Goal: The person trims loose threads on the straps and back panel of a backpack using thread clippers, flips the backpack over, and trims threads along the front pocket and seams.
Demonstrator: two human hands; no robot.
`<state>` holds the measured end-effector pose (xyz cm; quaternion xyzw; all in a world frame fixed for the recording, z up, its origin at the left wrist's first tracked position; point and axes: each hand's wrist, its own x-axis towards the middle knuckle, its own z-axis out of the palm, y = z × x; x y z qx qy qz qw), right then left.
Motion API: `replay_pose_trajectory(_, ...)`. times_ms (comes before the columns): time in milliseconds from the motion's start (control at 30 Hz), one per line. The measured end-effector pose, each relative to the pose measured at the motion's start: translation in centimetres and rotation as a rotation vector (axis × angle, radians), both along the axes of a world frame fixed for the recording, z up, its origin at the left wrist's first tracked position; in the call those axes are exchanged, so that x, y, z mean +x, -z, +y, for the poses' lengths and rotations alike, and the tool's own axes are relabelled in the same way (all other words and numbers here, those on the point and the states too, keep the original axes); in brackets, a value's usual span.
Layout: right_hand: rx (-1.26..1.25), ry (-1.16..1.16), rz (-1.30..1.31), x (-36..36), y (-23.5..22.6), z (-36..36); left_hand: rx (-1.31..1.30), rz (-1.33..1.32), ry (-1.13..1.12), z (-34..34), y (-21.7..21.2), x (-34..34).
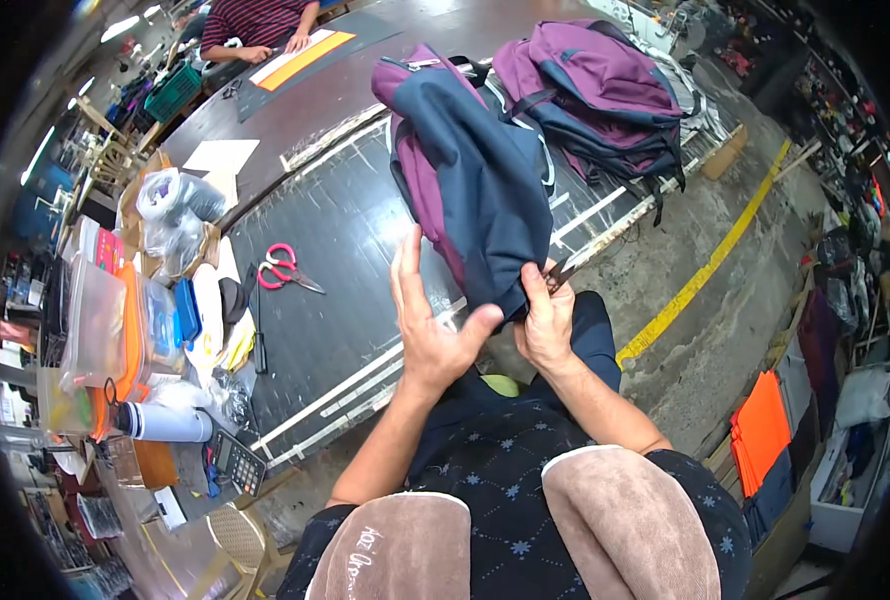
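A navy and purple backpack point(480, 170) lies on the dark table, its navy panel up and its near end hanging at the table's front edge. My right hand point(548, 325) pinches the near end of that navy cloth between thumb and fingers. On the other side, my left hand point(430, 335) is open, fingers stretched upward and thumb spread, close beside the cloth; whether it touches the bag I cannot tell. A second purple and navy backpack point(605, 75) rests just beyond, to the right.
Scissors with pink handles point(287, 268) lie on the table point(335, 320), left of the bag. Further left stand plastic boxes point(100, 320), a white bottle point(170, 422) and a calculator point(239, 463). Across the table, a person in a striped shirt point(255, 20) handles an orange-edged sheet point(303, 62).
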<state>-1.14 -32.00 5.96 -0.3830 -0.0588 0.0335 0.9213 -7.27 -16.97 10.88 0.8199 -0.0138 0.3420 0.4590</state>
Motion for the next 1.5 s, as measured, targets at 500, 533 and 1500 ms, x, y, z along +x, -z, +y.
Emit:
replay_pose_trajectory(500,-0.984,0.505,-0.670,2.8,-10.5,-7.7,0.132,-0.006,0.297,-1.3,-2.3,2.3)
replay_pose_trajectory(533,-0.986,0.497,-0.629,3.3,-11.8,-7.4,0.139,0.018,0.341,-1.9,-2.3,2.3)
replay_pose_trajectory(1500,-0.845,0.329,-0.186,4.2,6.1,-8.2,0.689,0.352,0.782,-1.5,0.4,-1.6)
